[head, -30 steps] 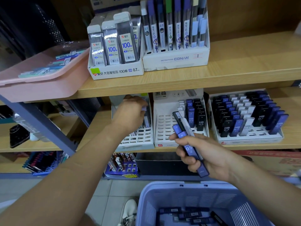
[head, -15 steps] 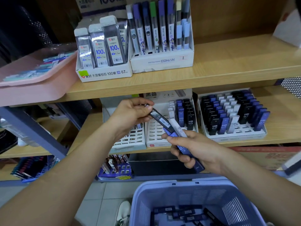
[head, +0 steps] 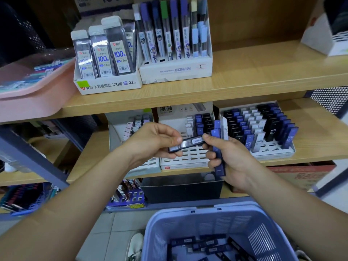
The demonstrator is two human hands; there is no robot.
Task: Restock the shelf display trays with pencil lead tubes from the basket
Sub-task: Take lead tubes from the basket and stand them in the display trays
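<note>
One tube (head: 188, 143) pinched in left hand (head: 154, 142), right hand (head: 233, 159) gripping a bunch (head: 216, 132). Looks light, stiff, slick, so I'd hold mid-body.

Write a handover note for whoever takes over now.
Left hand pinches a black plastic lead tube, held level. Right hand grips a bundle of blue and white tubes, thumb on the black tube's end. Middle white slotted tray: partly filled, front slots empty. Right tray looks nearly full. More tubes lie in the lilac plastic basket. To do: slot the held tubes, then the basket's.
</note>
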